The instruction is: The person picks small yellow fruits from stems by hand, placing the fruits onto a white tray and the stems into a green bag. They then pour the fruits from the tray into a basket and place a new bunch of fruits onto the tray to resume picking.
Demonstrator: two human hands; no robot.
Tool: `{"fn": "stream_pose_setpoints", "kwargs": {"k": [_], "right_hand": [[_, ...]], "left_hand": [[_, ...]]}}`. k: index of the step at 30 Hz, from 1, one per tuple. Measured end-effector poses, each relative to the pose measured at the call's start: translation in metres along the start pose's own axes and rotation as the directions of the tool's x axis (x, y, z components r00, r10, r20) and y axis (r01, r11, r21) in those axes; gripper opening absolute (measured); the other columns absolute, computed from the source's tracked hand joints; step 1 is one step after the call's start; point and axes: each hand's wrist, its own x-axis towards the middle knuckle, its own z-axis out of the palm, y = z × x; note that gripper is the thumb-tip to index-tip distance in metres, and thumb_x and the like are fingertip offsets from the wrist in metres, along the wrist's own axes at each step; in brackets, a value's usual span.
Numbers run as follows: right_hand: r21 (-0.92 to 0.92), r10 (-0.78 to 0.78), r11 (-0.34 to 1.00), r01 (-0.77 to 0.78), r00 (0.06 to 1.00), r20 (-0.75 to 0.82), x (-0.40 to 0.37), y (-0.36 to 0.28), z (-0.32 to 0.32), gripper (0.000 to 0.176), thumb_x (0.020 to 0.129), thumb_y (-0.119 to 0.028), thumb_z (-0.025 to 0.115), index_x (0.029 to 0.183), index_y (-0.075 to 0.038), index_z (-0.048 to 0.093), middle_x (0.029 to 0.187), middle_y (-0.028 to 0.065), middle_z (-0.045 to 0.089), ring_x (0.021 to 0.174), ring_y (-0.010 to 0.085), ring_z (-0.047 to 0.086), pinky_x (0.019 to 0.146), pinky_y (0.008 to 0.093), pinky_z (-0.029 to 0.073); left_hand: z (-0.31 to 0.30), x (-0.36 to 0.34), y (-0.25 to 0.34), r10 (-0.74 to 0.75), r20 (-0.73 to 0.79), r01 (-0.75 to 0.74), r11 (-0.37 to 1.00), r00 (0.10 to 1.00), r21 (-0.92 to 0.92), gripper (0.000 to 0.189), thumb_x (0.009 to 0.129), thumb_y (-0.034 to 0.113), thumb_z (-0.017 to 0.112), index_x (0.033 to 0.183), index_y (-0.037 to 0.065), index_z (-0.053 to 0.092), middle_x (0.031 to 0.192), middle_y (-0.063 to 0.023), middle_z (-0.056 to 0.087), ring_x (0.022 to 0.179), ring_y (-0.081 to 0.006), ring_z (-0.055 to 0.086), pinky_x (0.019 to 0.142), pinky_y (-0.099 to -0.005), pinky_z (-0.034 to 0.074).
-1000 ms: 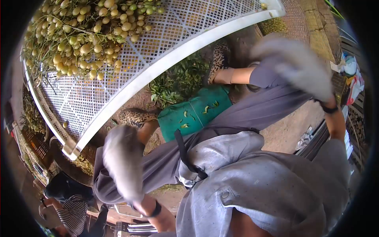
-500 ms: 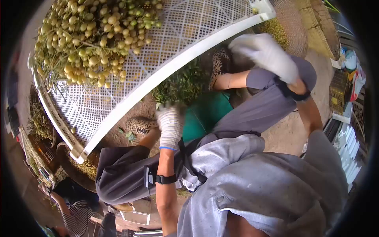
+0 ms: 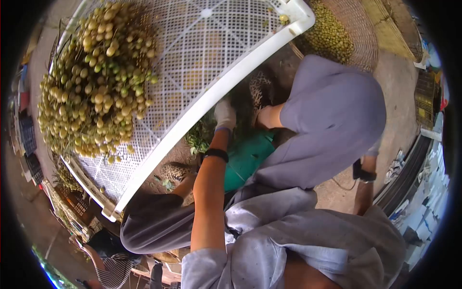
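Observation:
My left hand (image 3: 225,115), in a pale knitted glove, reaches down beside the raised edge of a white mesh tray (image 3: 192,113). It is at the dark green leafy stems (image 3: 196,139) on the ground; its fingers are hidden there. Just below it lies a green sheet or container (image 3: 248,161), whose kind I cannot make out. My right hand (image 3: 373,147), gloved too, is down beside my right knee and mostly hidden by it, so its fingers do not show. On the tray lies a heap of small round yellow-green fruits on stems (image 3: 98,91).
A woven basket (image 3: 363,36) holding loose yellow-green fruits (image 3: 332,36) stands at the upper right. A yellow crate (image 3: 426,103) is at the far right. At lower left is another person in a striped top (image 3: 114,272). My patterned shoes (image 3: 175,171) are under the tray's edge.
My right hand has moved from above my knee down to its outer side. My left hand has reached farther forward into the leafy stems. The view has shifted, and my right knee looks higher.

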Motion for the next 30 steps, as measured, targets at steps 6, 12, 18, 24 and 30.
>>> {"fn": "stream_pose_setpoints", "kwargs": {"k": [6,12,18,24,30], "right_hand": [[0.065,0.393,0.914,-0.400,0.915,0.096,-0.045,0.037,0.037,0.030,0.095,-0.018,0.053,0.119,0.000,0.057,0.108,0.0060,0.063,0.092,0.0134,0.059,0.081,0.0250,0.048],[0.155,0.505,0.827,-0.541,0.835,0.218,-0.058,0.051,0.072,0.024,0.092,-0.011,0.057,0.114,-0.002,0.061,0.102,0.0043,0.065,0.087,0.0133,0.060,0.077,0.0245,0.049],[0.223,0.494,0.809,-0.544,0.834,0.246,-0.048,0.063,0.090,0.020,0.089,-0.003,0.061,0.109,-0.003,0.065,0.097,0.0027,0.067,0.083,0.0131,0.061,0.072,0.0240,0.050],[0.314,0.389,0.852,-0.420,0.907,0.159,-0.045,0.101,0.101,0.017,0.090,-0.011,0.064,0.105,-0.006,0.067,0.083,-0.0008,0.066,0.073,0.0109,0.058,0.064,0.0255,0.047],[-0.317,0.231,0.923,-0.217,0.973,0.007,-0.042,0.120,0.089,0.024,0.088,-0.024,0.064,0.105,-0.007,0.064,0.089,0.0107,0.068,0.083,0.0244,0.065,0.072,0.0379,0.051]], "left_hand": [[0.006,-0.005,-0.007,0.209,0.073,-0.217,0.965,0.975,0.147,0.053,0.075,0.002,0.055,0.128,0.006,0.053,0.116,-0.0224,0.058,0.104,-0.0381,0.058,0.088,-0.0468,0.049],[-0.030,-0.044,-0.003,0.186,0.098,-0.201,0.962,0.978,0.183,0.048,0.079,0.018,0.061,0.126,0.010,0.055,0.116,-0.0223,0.060,0.104,-0.0395,0.059,0.091,-0.0446,0.048],[-0.176,-0.123,0.095,0.239,0.107,-0.164,0.869,0.965,-0.466,0.022,0.092,0.009,0.057,0.112,0.004,0.063,0.102,-0.0187,0.068,0.082,-0.0231,0.066,0.073,-0.0345,0.053],[-0.271,-0.140,0.265,0.400,-0.252,-0.454,0.566,0.881,-0.688,0.027,0.091,0.003,0.058,0.117,-0.004,0.059,0.110,-0.0101,0.065,0.101,-0.0159,0.060,0.091,-0.0283,0.047],[-0.222,-0.107,0.307,0.786,-0.414,-0.883,0.351,0.459,-0.312,0.078,0.091,0.025,0.062,0.149,0.003,0.016,0.154,-0.0228,0.017,0.141,-0.0334,0.024,0.112,-0.0369,0.025]]}}
